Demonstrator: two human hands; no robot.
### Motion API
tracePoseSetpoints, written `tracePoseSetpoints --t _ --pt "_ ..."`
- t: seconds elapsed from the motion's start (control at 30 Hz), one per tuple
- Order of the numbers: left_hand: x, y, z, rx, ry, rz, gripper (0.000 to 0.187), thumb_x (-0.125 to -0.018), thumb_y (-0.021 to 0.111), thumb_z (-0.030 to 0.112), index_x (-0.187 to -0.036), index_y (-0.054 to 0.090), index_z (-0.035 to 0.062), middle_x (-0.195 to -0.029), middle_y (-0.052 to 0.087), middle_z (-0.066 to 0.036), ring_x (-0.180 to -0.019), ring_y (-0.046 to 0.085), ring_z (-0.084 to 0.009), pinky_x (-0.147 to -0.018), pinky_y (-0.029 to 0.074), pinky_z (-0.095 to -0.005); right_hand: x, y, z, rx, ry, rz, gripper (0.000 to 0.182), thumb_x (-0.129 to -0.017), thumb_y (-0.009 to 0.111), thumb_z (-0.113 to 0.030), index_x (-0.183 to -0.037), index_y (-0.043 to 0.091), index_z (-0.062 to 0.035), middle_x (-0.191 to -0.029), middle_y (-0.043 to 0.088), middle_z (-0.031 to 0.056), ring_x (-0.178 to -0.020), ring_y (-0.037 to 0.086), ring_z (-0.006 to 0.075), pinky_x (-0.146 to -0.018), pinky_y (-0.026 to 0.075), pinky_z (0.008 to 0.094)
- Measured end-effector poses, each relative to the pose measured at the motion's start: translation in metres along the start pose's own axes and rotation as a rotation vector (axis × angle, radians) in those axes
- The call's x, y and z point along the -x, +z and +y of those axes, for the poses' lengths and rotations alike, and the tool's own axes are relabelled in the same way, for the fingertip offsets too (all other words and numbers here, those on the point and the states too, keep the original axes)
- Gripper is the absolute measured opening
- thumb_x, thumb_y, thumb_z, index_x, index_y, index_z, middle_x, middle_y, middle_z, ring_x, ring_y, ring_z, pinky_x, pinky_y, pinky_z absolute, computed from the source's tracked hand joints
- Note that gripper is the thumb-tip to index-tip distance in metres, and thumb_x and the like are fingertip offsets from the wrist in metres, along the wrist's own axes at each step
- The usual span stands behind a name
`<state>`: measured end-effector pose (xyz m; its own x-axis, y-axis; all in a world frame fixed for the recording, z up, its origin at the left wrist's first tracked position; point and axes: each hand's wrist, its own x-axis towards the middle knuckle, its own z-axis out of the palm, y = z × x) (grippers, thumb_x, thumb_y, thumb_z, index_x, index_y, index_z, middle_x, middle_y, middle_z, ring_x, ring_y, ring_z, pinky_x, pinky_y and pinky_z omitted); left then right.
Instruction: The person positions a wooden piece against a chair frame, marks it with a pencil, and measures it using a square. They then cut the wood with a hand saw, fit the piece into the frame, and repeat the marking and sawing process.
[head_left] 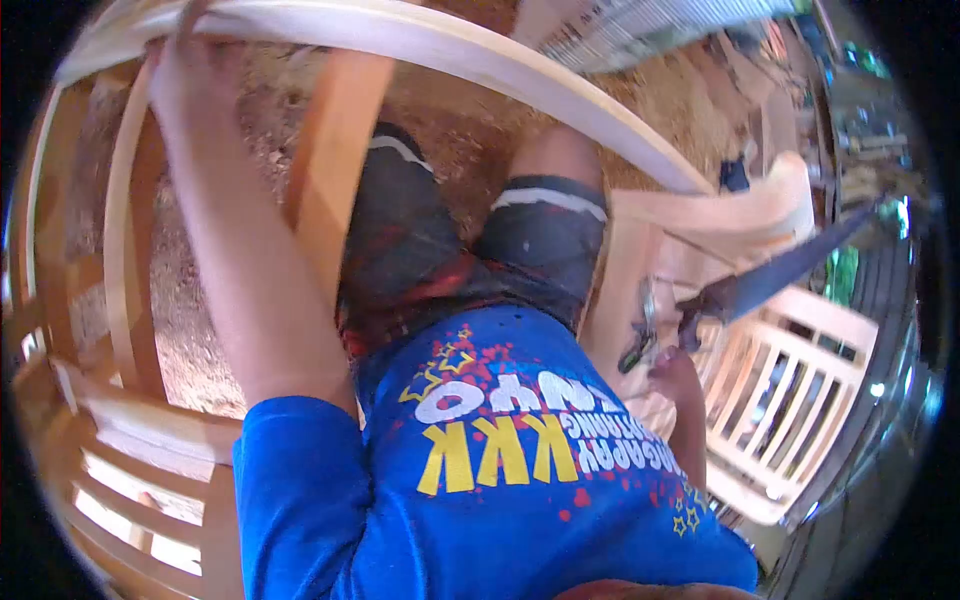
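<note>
My left hand (195,75) reaches out at the upper left, its fingers wrapped round a pale curved wooden rail (450,48). That rail arcs across the top of the view, with a flat wooden slat (345,150) below it. Over on the right, my right hand (676,375) is closed at the dark handle of a handsaw (790,268). The saw's blade points up and away to the right. Beside this hand lies a small metal tool with a dark grip (638,338). My right fingers are partly hidden by the handle.
Slatted wooden framework (135,250) stands close on my left. A curved wooden armrest (760,205) is at the right, with a slatted wooden panel (790,400) beyond it. A printed sack (660,35) lies at the top on brown, dusty ground (450,110).
</note>
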<state>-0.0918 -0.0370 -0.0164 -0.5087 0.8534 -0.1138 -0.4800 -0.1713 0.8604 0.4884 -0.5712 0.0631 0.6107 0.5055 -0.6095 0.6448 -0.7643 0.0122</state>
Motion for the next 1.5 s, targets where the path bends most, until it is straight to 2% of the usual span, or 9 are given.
tracePoseSetpoints --t 0.07,0.1,0.13,0.33,0.4,0.53,0.73,0.93,1.5 --pt "-0.004 -0.004 -0.002 -0.074 -0.019 0.06 0.072 -0.082 0.091 0.012 -0.142 0.051 0.0071 -0.132 0.061 -0.01 -0.115 0.064 -0.026 -0.082 0.063 -0.0435 0.006 -0.04 -0.042 0.229 -0.237 0.23 0.019 -0.079 0.069 0.001 -0.096 0.06 -0.0017 -0.085 0.065 0.0064 -0.077 0.065 0.0187 -0.068 0.054 0.037" --pt "0.028 0.009 0.005 0.094 -0.013 -0.065 0.068 -0.089 0.08 0.02 -0.149 0.052 0.005 -0.129 0.07 -0.015 -0.11 0.071 -0.0307 -0.09 0.056 -0.0466 0.005 -0.064 -0.085 0.122 -0.342 0.286 0.015 -0.083 0.063 -0.003 -0.098 0.062 -0.0017 -0.083 0.063 0.0036 -0.078 0.06 0.0153 -0.072 0.051 0.0351" --pt "0.036 0.022 0.013 0.06 0.014 -0.012 0.073 -0.092 0.075 0.014 -0.157 0.041 0.015 -0.13 0.066 -0.009 -0.11 0.068 -0.0274 -0.083 0.057 -0.0464 0.011 -0.083 -0.134 0.048 -0.237 0.285 0.021 -0.091 0.064 -0.008 -0.111 0.068 -0.0025 -0.095 0.071 0.0117 -0.087 0.068 0.0181 -0.078 0.056 0.0362" --pt "0.01 0.012 -0.001 0.126 0.065 -0.017 0.073 -0.089 0.082 0.008 -0.152 0.046 0.0023 -0.125 0.069 -0.014 -0.104 0.072 -0.0246 -0.088 0.058 -0.0381 0.024 -0.066 -0.375 -0.412 -0.836 0.333 0.023 -0.103 0.068 -0.019 -0.116 0.07 -0.0001 -0.098 0.071 0.0067 -0.094 0.069 0.0162 -0.086 0.056 0.035" --pt "0.022 0.014 0.008 0.112 0.065 -0.014 0.07 -0.088 0.084 0.009 -0.148 0.05 -0.0009 -0.125 0.07 -0.014 -0.106 0.071 -0.025 -0.091 0.057 -0.0373 0.016 -0.037 -0.433 -0.234 -1.223 0.461 0.022 -0.102 0.07 -0.019 -0.114 0.071 -0.0011 -0.1 0.073 0.0101 -0.095 0.072 0.0209 -0.085 0.057 0.0379" --pt "-0.005 0.011 -0.019 0.109 0.131 0.001 0.065 -0.088 0.085 0.011 -0.143 0.055 -0.0036 -0.127 0.072 -0.016 -0.11 0.07 -0.0259 -0.093 0.055 -0.0353 -0.022 0.021 -0.524 -0.26 -1.571 0.541 0.015 -0.095 0.073 -0.01 -0.109 0.07 -0.003 -0.101 0.073 0.0183 -0.094 0.072 0.0376 -0.081 0.057 0.0456" --pt "0.046 0.023 0.039 0.106 -0.033 0.066 0.075 -0.088 0.08 0.006 -0.153 0.045 -0.0049 -0.13 0.07 -0.016 -0.111 0.07 -0.0267 -0.095 0.056 -0.0368 -0.048 0.052 -0.554 -0.273 -1.609 0.709 0.015 -0.092 0.068 0.0 -0.105 0.061 -0.0012 -0.094 0.066 0.021 -0.087 0.066 0.0429 -0.075 0.054 0.0513" --pt "0.035 0.014 0.022 0.219 0.083 -0.115 0.079 -0.091 0.075 0.002 -0.159 0.037 -0.0044 -0.136 0.068 -0.016 -0.117 0.068 -0.0261 -0.099 0.055 -0.0371 -0.055 0.055 -0.552 -0.244 -1.603 0.73 0.017 -0.092 0.066 0.0 -0.104 0.054 -0.0016 -0.094 0.061 0.0221 -0.084 0.063 0.045 -0.073 0.052 0.0533" --pt "0.021 0.018 0.009 0.164 0.121 -0.019 0.078 -0.091 0.075 0.003 -0.157 0.036 -0.0091 -0.139 0.067 -0.017 -0.119 0.068 -0.0259 -0.101 0.053 -0.0351 -0.05 0.057 -0.554 -0.162 -1.542 0.727 0.013 -0.097 0.064 -0.005 -0.104 0.054 -0.0005 -0.096 0.06 0.023 -0.089 0.063 0.047 -0.075 0.05 0.0564"
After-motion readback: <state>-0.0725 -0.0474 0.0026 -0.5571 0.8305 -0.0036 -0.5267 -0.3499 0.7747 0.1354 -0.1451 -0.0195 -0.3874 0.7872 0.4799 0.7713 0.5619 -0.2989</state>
